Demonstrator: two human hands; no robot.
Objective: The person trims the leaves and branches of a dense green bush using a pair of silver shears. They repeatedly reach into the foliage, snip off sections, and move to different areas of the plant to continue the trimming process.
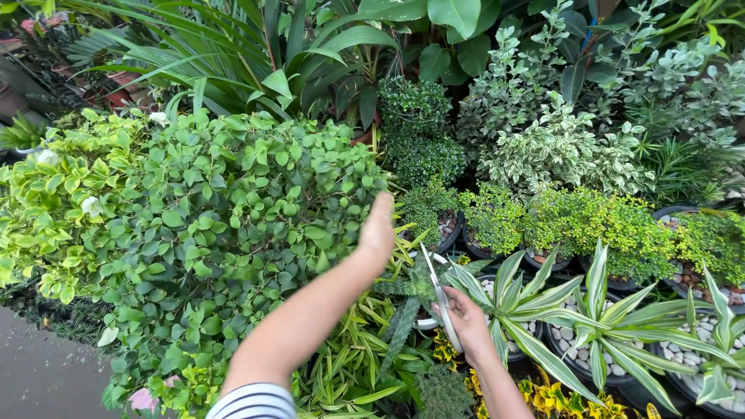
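Left hand (378, 230): flat, open against my leafy bush (209, 225). Right hand (466, 318): closed around scissors (439, 295); blades risk nicking left fingers or neighbouring striped plant (535, 306).

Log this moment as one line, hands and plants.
left hand: reaching into leafy bush | right hand: holds scissors | potted plants around

Outdoor plant nursery packed with potted greenery in daylight

Soft, even daylight falls over dense rows of plants; a strip of grey pavement (39, 372) shows at the lower left; long-leaved palms (225, 54) and broad-leaved plants (434, 31) fill the back; white-and-green variegated shrubs (559, 151) stand at the upper right; small bushy plants in dark pots (543, 260) line the middle; striped plants in pots topped with white pebbles (691, 361) sit at the lower right; yellow-green foliage (54, 202) crowds the left edge.
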